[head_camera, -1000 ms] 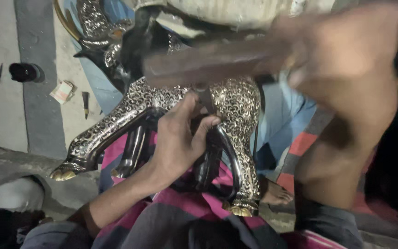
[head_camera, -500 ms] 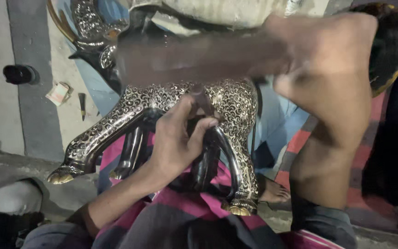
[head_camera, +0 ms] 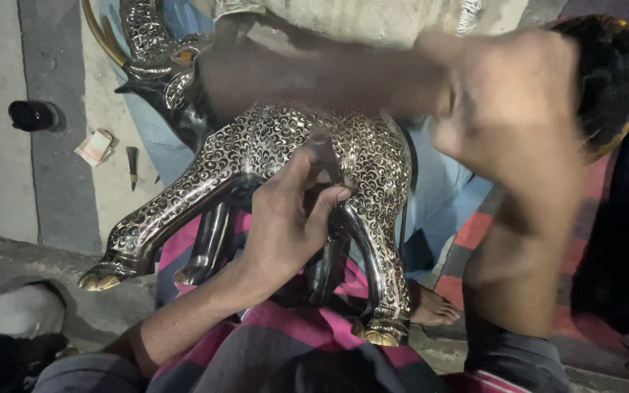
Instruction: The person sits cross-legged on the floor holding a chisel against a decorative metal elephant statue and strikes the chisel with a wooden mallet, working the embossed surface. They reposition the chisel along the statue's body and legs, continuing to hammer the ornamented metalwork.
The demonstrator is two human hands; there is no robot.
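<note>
Head view: engraved silver-and-black metal animal figure (head_camera: 285, 145) lying across lap.
Left hand (head_camera: 285, 225) pinching a thin dark tool (head_camera: 327, 156) against its belly; right hand (head_camera: 504, 109) blurred, fingers indistinct, possibly gripping a dark bar.

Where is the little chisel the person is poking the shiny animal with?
The chisel is mid-picture in the left hand, its tip against the metal animal figure, below the blurred right hand.
</note>
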